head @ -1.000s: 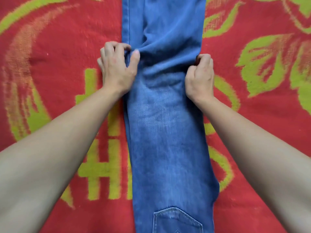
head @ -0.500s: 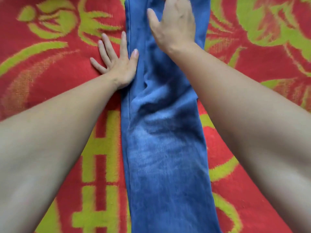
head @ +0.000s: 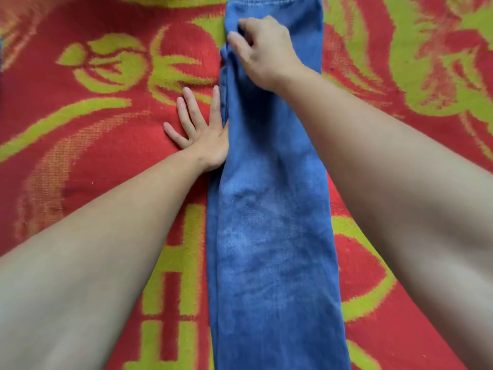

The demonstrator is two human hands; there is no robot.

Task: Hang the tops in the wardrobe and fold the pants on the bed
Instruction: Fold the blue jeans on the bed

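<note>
Blue jeans (head: 272,236) lie folded lengthwise in a long strip down the middle of the bed, with the hem end at the top of the view. My left hand (head: 200,129) lies flat and spread on the blanket, its thumb side against the jeans' left edge. My right hand (head: 262,49) is farther up, near the hem, its fingers pinching the fabric at the left edge of the leg. Both forearms reach in from the bottom corners.
A red blanket with yellow-green patterns (head: 93,116) covers the bed on both sides of the jeans. No other clothes or furniture show in this view.
Both hands let go of the jeans' middle. My left hand opened flat beside the left edge. My right hand reached up the leg and closed its fingers on the fabric near the hem.
</note>
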